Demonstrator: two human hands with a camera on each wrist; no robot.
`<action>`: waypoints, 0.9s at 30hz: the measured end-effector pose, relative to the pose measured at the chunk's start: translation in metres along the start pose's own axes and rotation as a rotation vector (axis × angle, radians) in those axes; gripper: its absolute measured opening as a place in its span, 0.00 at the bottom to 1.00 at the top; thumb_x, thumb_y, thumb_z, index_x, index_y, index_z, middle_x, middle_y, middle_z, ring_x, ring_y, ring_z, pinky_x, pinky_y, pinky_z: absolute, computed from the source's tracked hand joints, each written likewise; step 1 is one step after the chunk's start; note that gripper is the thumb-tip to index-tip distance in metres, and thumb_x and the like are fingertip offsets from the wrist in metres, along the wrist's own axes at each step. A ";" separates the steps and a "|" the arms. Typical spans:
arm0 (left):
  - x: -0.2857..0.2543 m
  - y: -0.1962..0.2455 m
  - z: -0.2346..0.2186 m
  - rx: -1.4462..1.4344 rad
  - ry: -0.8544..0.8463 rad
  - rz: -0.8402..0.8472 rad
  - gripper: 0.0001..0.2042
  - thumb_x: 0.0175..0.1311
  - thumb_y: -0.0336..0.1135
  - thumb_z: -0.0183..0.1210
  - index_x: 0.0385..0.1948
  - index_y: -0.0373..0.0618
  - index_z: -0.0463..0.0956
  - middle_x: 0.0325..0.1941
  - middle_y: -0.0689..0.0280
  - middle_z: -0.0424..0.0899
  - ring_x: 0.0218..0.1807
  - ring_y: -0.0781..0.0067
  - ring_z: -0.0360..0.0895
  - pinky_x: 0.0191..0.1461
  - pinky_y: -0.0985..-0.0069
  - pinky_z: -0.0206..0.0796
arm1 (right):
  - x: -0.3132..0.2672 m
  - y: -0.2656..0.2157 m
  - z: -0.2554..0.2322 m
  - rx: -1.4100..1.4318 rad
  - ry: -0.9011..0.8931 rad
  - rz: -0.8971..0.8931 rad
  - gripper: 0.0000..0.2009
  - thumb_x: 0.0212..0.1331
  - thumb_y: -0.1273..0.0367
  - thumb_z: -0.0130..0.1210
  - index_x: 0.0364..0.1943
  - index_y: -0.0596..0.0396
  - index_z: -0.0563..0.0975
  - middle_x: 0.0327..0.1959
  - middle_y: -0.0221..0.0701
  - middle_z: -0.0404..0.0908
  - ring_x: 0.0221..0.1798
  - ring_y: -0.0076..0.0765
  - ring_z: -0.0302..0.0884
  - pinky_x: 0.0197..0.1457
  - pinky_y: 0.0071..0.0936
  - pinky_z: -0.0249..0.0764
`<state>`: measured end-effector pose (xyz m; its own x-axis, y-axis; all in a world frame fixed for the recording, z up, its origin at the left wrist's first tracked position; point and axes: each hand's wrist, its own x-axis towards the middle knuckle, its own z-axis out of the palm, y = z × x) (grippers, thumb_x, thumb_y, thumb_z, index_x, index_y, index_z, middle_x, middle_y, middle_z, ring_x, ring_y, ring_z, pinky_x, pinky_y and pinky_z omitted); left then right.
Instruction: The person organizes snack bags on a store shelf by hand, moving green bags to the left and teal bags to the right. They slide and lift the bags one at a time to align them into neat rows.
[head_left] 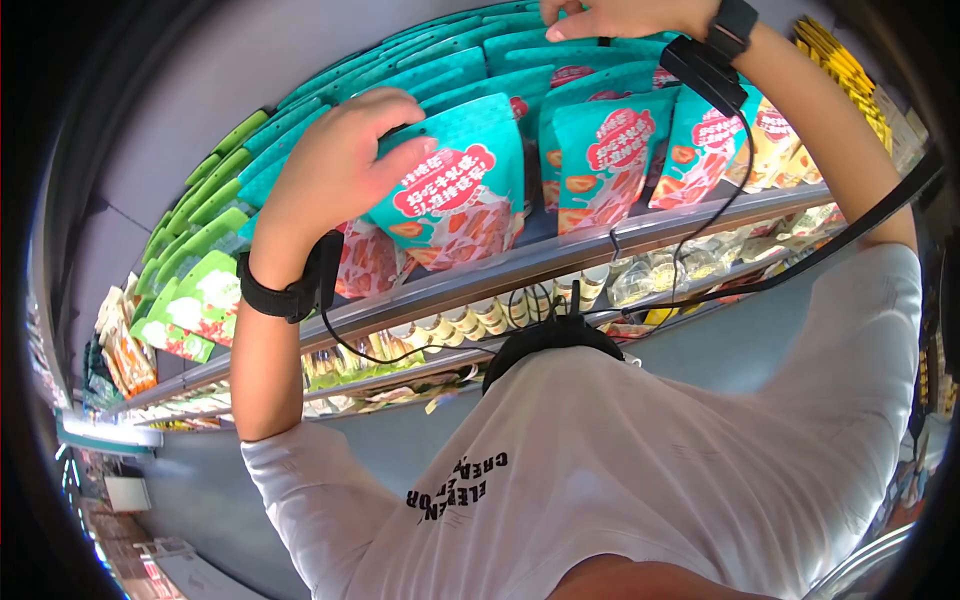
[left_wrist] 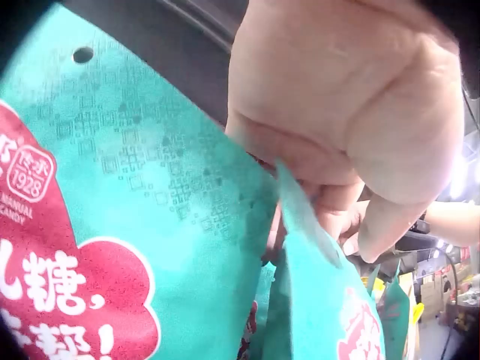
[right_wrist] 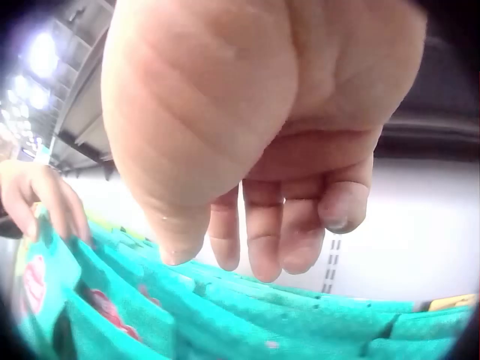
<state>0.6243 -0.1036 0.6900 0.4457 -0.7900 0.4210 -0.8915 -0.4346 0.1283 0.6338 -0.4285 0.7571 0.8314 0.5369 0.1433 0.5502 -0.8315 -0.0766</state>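
Observation:
Teal and pink candy pouches stand in rows on a shelf. My left hand (head_left: 345, 150) pinches the top edge of a front teal pouch (head_left: 465, 185), with the thumb on its printed face and the fingers behind it. The left wrist view shows that pouch's edge (left_wrist: 319, 274) between thumb and fingers, beside another teal pouch (left_wrist: 150, 157). Farther right, my right hand (right_wrist: 262, 142) hovers over the back rows of teal pouches (right_wrist: 247, 315), its fingers loosely bent and holding nothing.
Green pouches (head_left: 205, 285) stand to the left, and yellow packets (head_left: 845, 75) at the far right. A shelf edge (head_left: 470, 300) runs along the front, with cups and clear packs below it. Black cables (head_left: 690, 240) hang from both wrist cameras.

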 end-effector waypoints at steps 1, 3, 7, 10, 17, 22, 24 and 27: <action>-0.005 0.001 0.000 0.007 -0.005 -0.019 0.12 0.63 0.32 0.62 0.43 0.35 0.76 0.46 0.56 0.81 0.46 0.55 0.78 0.51 0.69 0.69 | 0.002 -0.013 0.002 0.010 -0.002 -0.018 0.16 0.62 0.59 0.59 0.40 0.60 0.81 0.32 0.38 0.86 0.35 0.36 0.82 0.40 0.34 0.75; -0.015 0.005 -0.001 0.077 0.097 -0.001 0.12 0.61 0.32 0.63 0.43 0.36 0.76 0.49 0.57 0.81 0.49 0.55 0.78 0.53 0.69 0.69 | 0.008 -0.036 0.008 0.142 -0.156 -0.026 0.16 0.63 0.59 0.59 0.39 0.61 0.81 0.31 0.38 0.85 0.33 0.36 0.81 0.39 0.35 0.74; -0.026 0.000 0.004 0.087 0.130 -0.044 0.12 0.60 0.30 0.64 0.43 0.36 0.76 0.50 0.56 0.81 0.51 0.55 0.78 0.55 0.70 0.69 | 0.033 -0.050 0.024 -0.084 -0.212 -0.179 0.11 0.57 0.64 0.59 0.34 0.60 0.81 0.26 0.41 0.83 0.30 0.38 0.79 0.36 0.37 0.73; -0.016 -0.003 0.024 0.029 0.191 -0.095 0.10 0.60 0.28 0.63 0.41 0.36 0.77 0.54 0.58 0.81 0.50 0.56 0.79 0.55 0.71 0.69 | 0.044 -0.063 0.025 -0.124 -0.255 -0.132 0.09 0.54 0.67 0.56 0.30 0.60 0.80 0.22 0.43 0.80 0.26 0.41 0.77 0.32 0.40 0.71; -0.001 0.011 0.047 -0.023 0.376 -0.105 0.05 0.60 0.26 0.60 0.35 0.37 0.75 0.56 0.59 0.80 0.51 0.57 0.79 0.55 0.70 0.68 | 0.068 -0.037 0.047 -0.069 -0.134 -0.301 0.08 0.53 0.70 0.54 0.25 0.63 0.77 0.19 0.44 0.77 0.22 0.35 0.70 0.30 0.39 0.68; 0.003 0.006 0.047 -0.005 0.424 -0.039 0.05 0.59 0.26 0.61 0.34 0.37 0.75 0.57 0.58 0.80 0.53 0.57 0.79 0.57 0.69 0.68 | 0.066 -0.038 0.036 -0.035 -0.099 -0.255 0.08 0.52 0.70 0.55 0.27 0.62 0.79 0.20 0.45 0.78 0.23 0.34 0.70 0.33 0.39 0.69; 0.006 0.004 0.050 -0.022 0.469 -0.028 0.05 0.59 0.26 0.61 0.33 0.37 0.75 0.57 0.57 0.80 0.54 0.56 0.78 0.58 0.69 0.68 | 0.067 -0.035 0.038 -0.027 -0.079 -0.270 0.08 0.52 0.70 0.55 0.27 0.63 0.79 0.21 0.45 0.78 0.23 0.34 0.70 0.33 0.39 0.69; 0.012 0.007 0.053 0.001 0.553 -0.005 0.05 0.59 0.26 0.61 0.33 0.36 0.75 0.56 0.56 0.80 0.54 0.57 0.78 0.58 0.67 0.68 | 0.065 -0.033 0.040 -0.011 -0.091 -0.274 0.08 0.53 0.69 0.56 0.29 0.62 0.80 0.22 0.45 0.80 0.25 0.34 0.72 0.35 0.38 0.70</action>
<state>0.6279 -0.1388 0.6485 0.3405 -0.4430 0.8293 -0.8893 -0.4380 0.1311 0.6733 -0.3606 0.7293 0.6558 0.7519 0.0677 0.7547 -0.6550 -0.0370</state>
